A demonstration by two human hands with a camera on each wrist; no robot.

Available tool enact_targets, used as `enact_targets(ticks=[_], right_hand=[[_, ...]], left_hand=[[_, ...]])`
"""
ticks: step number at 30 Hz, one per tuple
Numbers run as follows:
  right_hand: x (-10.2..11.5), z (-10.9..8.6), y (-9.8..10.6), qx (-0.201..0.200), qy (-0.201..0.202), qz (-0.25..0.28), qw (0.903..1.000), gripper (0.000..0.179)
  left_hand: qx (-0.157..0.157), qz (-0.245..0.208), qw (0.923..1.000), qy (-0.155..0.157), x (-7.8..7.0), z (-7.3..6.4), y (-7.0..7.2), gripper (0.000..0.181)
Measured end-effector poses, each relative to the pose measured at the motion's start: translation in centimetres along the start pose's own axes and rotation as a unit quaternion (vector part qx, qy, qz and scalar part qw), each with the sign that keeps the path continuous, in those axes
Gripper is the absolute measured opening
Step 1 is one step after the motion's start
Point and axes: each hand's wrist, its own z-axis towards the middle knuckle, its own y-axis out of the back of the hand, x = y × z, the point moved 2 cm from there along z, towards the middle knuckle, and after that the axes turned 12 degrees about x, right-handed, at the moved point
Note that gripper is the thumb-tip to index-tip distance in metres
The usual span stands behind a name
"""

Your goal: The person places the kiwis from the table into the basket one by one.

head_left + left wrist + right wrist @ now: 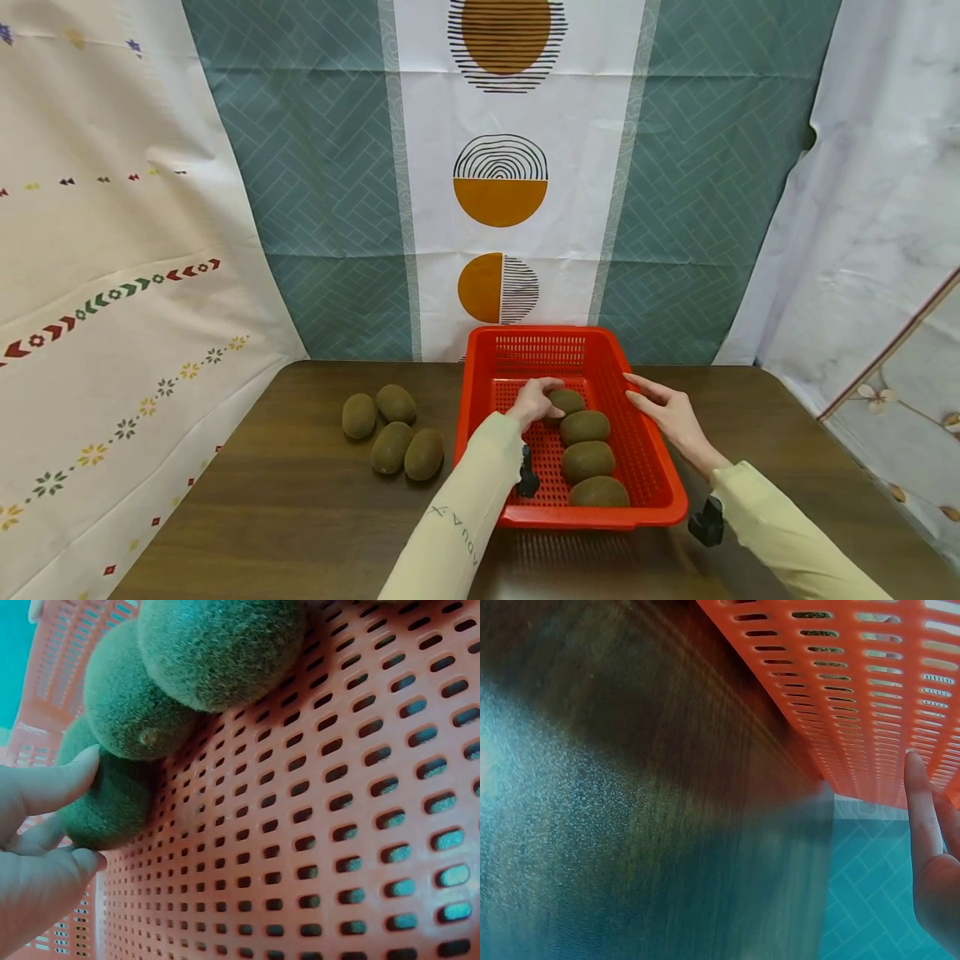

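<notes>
A red slotted plastic basket (577, 520) stands on the table with a row of brown fuzzy kiwis inside along its right half. My left hand (534, 402) reaches into it and holds the farthest kiwi (567, 402). In the left wrist view, thumb and fingertips sit around this kiwi (112, 810), which lies at the end of the row by the basket floor (247, 847). Over at the right rim is my right hand (675, 415). Its fingers (919, 795) extend straight along the outside of the slotted wall (870, 712) in the right wrist view.
Left of the basket, several more kiwis (392, 447) lie grouped on the dark wooden table (300, 517). A patterned cloth (517, 242) hangs behind the table's far edge. Light-coloured cloths (127, 317) flank both sides.
</notes>
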Motion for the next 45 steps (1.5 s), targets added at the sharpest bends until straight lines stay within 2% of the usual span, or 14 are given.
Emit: enact_targets(ticks=[6,11,20,28,33,37,41,45], right_hand=[[0.2,0.1,-0.2,0.0,0.002,0.001,1.0,0.045],[0.2,0.1,-0.2,-0.001,-0.001,0.002,1.0,0.045],[0.1,0.0,-0.1,0.0,-0.002,0.01,0.9999,0.046],[0.0,-0.1,0.0,0.005,-0.003,0.008,1.0,0.046],[-0.3,-0.1,0.0,-0.001,0.01,0.001,0.9999,0.042],[-0.6,0.0,0.0,-0.001,0.016,0.0,0.9999,0.041],[-0.1,-0.1,-0.1,0.01,0.026,-0.001,0.9996,0.044],[0.0,-0.1,-0.2,0.0,0.018,0.008,0.9998,0.042]], left_hand=[[0.003,0.026,0.9995,0.018,-0.6,-0.2,0.5,0.057],[-0.002,0.036,0.9991,0.023,-1.9,-0.8,1.1,0.059],[0.014,0.048,0.9985,-0.021,-5.1,-2.3,3.0,0.056],[0.016,0.044,0.9973,-0.057,-6.9,-4.3,5.8,0.056],[0.019,0.016,0.9975,-0.066,-6.9,-5.7,7.9,0.056],[0.018,-0.008,0.997,-0.075,-6.4,-6.9,9.6,0.055],[-0.005,-0.038,0.9953,-0.089,-5.5,-8.2,11.3,0.052],[-0.027,-0.072,0.9902,-0.116,-4.3,-9.4,12.7,0.048]])
